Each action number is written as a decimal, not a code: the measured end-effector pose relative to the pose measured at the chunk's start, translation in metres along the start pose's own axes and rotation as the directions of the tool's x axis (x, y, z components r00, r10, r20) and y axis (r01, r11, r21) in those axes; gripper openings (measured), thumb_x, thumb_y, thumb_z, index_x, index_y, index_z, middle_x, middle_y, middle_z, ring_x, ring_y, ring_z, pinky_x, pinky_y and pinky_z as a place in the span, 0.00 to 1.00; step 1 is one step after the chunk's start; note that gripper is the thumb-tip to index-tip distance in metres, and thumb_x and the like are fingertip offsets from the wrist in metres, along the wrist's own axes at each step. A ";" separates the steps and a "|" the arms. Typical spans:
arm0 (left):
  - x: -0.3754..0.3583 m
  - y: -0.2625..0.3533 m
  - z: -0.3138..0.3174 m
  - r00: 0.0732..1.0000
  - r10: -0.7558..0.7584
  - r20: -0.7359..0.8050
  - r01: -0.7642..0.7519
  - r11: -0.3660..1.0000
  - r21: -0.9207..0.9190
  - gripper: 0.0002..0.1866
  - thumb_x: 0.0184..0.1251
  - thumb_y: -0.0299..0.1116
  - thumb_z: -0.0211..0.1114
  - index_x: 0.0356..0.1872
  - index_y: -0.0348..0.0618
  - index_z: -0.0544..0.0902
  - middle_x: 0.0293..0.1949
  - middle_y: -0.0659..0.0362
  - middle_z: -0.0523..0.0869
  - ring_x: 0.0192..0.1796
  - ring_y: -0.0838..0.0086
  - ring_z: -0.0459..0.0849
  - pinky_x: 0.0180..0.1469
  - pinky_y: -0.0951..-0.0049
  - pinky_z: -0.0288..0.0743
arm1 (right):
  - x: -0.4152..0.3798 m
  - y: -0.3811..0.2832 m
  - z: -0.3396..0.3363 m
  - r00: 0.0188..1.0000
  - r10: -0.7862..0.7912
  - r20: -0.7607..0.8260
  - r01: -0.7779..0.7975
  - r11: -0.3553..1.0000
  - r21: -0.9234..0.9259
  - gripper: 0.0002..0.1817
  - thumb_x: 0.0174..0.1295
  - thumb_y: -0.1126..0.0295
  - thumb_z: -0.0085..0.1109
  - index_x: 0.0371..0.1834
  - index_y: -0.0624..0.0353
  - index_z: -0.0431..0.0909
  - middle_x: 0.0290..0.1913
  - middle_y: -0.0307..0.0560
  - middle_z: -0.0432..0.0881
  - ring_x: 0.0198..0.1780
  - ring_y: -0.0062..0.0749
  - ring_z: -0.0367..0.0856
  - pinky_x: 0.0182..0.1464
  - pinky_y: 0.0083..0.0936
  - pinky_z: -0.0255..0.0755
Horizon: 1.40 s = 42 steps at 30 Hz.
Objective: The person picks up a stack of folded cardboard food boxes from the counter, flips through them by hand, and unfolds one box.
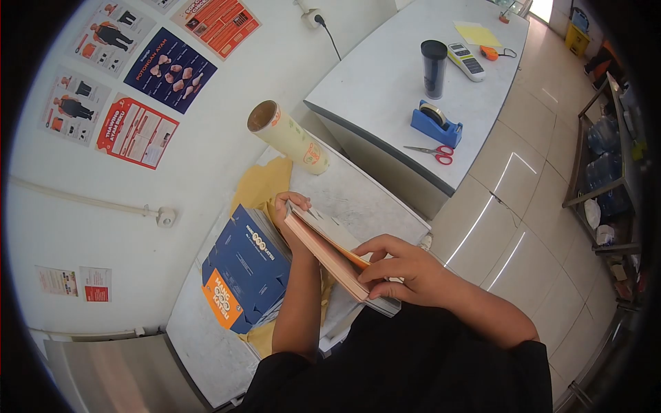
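Before my body is a thick stack of flat cardboard sheets [326, 256], held tilted, with pale pinkish edges and an orange strip showing near the top. My left hand [292, 205] is wrapped round its far end, fingers curled over the corner. At the near end, the fingers of my right hand [398, 270] are bent and pinch the edge, where the upper sheets part slightly from the rest. Left of my left forearm lies a pile of dark blue and orange printed flat boxes [249, 265], on crumpled yellow-brown wrapping paper [265, 180].
A wide cardboard-cored roll [292, 141] stands on the white table [368, 199] by the wall. The farther table holds scissors [435, 154], a blue tape dispenser [436, 126], a dark tumbler [434, 72] and a card terminal [466, 62]. A metal shelf [585, 179] stands right.
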<state>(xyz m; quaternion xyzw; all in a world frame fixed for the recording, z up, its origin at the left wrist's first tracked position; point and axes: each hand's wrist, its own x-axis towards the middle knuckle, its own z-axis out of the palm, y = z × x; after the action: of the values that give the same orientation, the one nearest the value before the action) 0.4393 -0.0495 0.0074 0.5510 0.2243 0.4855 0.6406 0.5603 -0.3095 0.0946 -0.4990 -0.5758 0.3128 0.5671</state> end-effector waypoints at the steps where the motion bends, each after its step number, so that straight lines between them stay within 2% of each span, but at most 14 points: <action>1: 0.000 0.000 -0.001 1.000 0.007 0.004 -0.006 1.000 -0.023 0.10 0.78 0.36 0.51 0.36 0.44 0.73 0.28 0.60 0.75 0.35 0.72 0.75 0.54 0.64 0.73 | 0.000 0.000 0.000 1.000 -0.001 -0.003 0.001 1.000 0.006 0.12 0.60 0.70 0.76 0.47 0.54 0.87 0.64 0.47 0.78 0.48 0.35 0.84 0.53 0.31 0.80; 2: 0.000 0.000 -0.001 1.000 0.013 0.008 -0.012 0.999 -0.047 0.07 0.78 0.32 0.52 0.36 0.45 0.73 0.27 0.61 0.75 0.34 0.72 0.75 0.53 0.64 0.74 | 0.000 0.000 0.001 1.000 -0.001 -0.007 0.001 1.000 0.011 0.12 0.60 0.71 0.75 0.47 0.54 0.87 0.64 0.47 0.78 0.49 0.35 0.84 0.53 0.31 0.80; 5: -0.001 0.003 0.001 1.000 -0.028 -0.009 0.027 0.995 -0.101 0.07 0.78 0.31 0.52 0.36 0.45 0.73 0.27 0.61 0.75 0.35 0.72 0.75 0.53 0.64 0.74 | -0.001 0.003 0.001 1.000 -0.009 -0.012 0.010 1.000 0.020 0.12 0.60 0.71 0.75 0.47 0.54 0.87 0.64 0.47 0.78 0.49 0.35 0.84 0.53 0.31 0.80; 8: 0.002 -0.002 -0.004 1.000 -0.017 -0.006 0.017 0.999 -0.043 0.10 0.81 0.33 0.49 0.35 0.45 0.73 0.27 0.61 0.75 0.35 0.72 0.75 0.53 0.64 0.74 | -0.001 0.003 0.001 1.000 -0.015 -0.020 0.016 1.000 0.021 0.12 0.60 0.71 0.75 0.47 0.54 0.87 0.63 0.46 0.78 0.49 0.36 0.84 0.53 0.31 0.80; 11: 0.000 0.001 -0.001 1.000 -0.031 -0.002 0.031 0.999 -0.013 0.16 0.79 0.46 0.49 0.36 0.44 0.72 0.29 0.58 0.74 0.35 0.71 0.73 0.54 0.64 0.71 | -0.001 0.003 0.002 0.999 -0.025 -0.027 0.025 1.000 0.007 0.12 0.61 0.72 0.74 0.47 0.54 0.86 0.63 0.47 0.79 0.48 0.36 0.84 0.53 0.31 0.80; 14: 0.000 0.001 -0.001 1.000 -0.013 0.000 0.013 0.999 0.033 0.16 0.79 0.45 0.49 0.36 0.44 0.72 0.29 0.58 0.74 0.35 0.71 0.73 0.54 0.64 0.71 | -0.002 -0.001 0.000 0.997 -0.060 -0.049 0.055 0.994 -0.090 0.10 0.62 0.73 0.73 0.46 0.56 0.86 0.62 0.48 0.79 0.47 0.37 0.85 0.51 0.31 0.80; 17: -0.001 0.003 0.000 0.999 -0.024 -0.023 0.022 0.996 -0.089 0.11 0.82 0.33 0.48 0.36 0.45 0.74 0.27 0.60 0.75 0.35 0.72 0.75 0.55 0.64 0.74 | -0.004 -0.014 -0.002 0.989 -0.035 -0.141 -0.008 0.955 -0.297 0.08 0.62 0.75 0.71 0.43 0.59 0.85 0.61 0.48 0.80 0.48 0.38 0.86 0.49 0.32 0.81; 18: -0.002 0.002 0.000 1.000 -0.010 -0.022 0.008 0.998 -0.057 0.12 0.83 0.34 0.47 0.36 0.45 0.74 0.27 0.60 0.75 0.35 0.71 0.75 0.56 0.63 0.73 | -0.005 -0.019 -0.003 0.983 -0.018 -0.185 -0.053 0.926 -0.373 0.08 0.62 0.76 0.70 0.42 0.59 0.84 0.61 0.48 0.80 0.48 0.38 0.86 0.48 0.32 0.81; 20: -0.001 0.001 0.000 1.000 0.021 -0.014 -0.021 1.000 0.006 0.15 0.85 0.36 0.45 0.36 0.45 0.74 0.27 0.60 0.75 0.35 0.71 0.74 0.56 0.63 0.73 | -0.004 -0.026 -0.004 0.982 -0.007 -0.188 -0.065 0.925 -0.374 0.07 0.62 0.77 0.70 0.40 0.61 0.82 0.59 0.50 0.80 0.47 0.40 0.85 0.48 0.31 0.82; 26: 0.003 -0.003 -0.005 0.999 0.006 0.039 -0.001 0.992 -0.126 0.07 0.79 0.31 0.52 0.38 0.44 0.75 0.28 0.60 0.76 0.34 0.72 0.76 0.55 0.64 0.75 | -0.001 -0.024 -0.001 0.979 -0.018 -0.202 -0.061 0.923 -0.379 0.09 0.61 0.77 0.72 0.37 0.61 0.79 0.53 0.50 0.79 0.46 0.42 0.84 0.46 0.31 0.80; 29: 0.001 -0.002 -0.005 0.999 0.038 0.026 -0.040 0.997 0.072 0.18 0.82 0.46 0.46 0.36 0.44 0.72 0.29 0.59 0.74 0.35 0.70 0.73 0.57 0.61 0.70 | -0.001 -0.023 0.000 0.982 -0.012 -0.189 -0.058 0.931 -0.361 0.10 0.60 0.77 0.73 0.37 0.61 0.79 0.52 0.49 0.79 0.45 0.42 0.84 0.45 0.32 0.80; 33: 0.000 -0.002 -0.005 1.000 0.003 -0.007 -0.003 0.999 0.035 0.17 0.81 0.46 0.47 0.36 0.44 0.72 0.29 0.59 0.74 0.35 0.70 0.73 0.57 0.61 0.70 | -0.002 -0.019 0.000 0.981 -0.025 -0.191 -0.050 0.924 -0.379 0.10 0.60 0.76 0.74 0.38 0.60 0.79 0.51 0.49 0.78 0.45 0.41 0.84 0.45 0.31 0.81; 39: 0.002 -0.006 -0.008 0.999 0.011 0.032 -0.010 1.000 -0.007 0.16 0.81 0.44 0.47 0.36 0.44 0.73 0.28 0.58 0.75 0.35 0.70 0.74 0.58 0.62 0.69 | -0.004 -0.011 0.002 0.971 -0.109 -0.214 0.023 0.930 -0.368 0.10 0.63 0.74 0.69 0.45 0.56 0.80 0.57 0.47 0.78 0.44 0.43 0.85 0.44 0.33 0.82; 42: 0.002 -0.004 -0.009 0.999 0.008 0.046 -0.009 1.000 0.016 0.17 0.82 0.45 0.47 0.35 0.44 0.73 0.28 0.58 0.75 0.35 0.70 0.74 0.57 0.62 0.70 | -0.006 -0.010 0.002 0.980 -0.037 -0.195 -0.034 0.937 -0.349 0.15 0.62 0.76 0.66 0.53 0.53 0.83 0.63 0.48 0.76 0.44 0.42 0.86 0.45 0.33 0.83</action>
<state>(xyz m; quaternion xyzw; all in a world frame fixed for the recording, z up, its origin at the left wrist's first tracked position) 0.4346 -0.0434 0.0013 0.5681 0.2109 0.4736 0.6391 0.5550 -0.3173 0.1019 -0.6204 -0.5631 0.1534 0.5240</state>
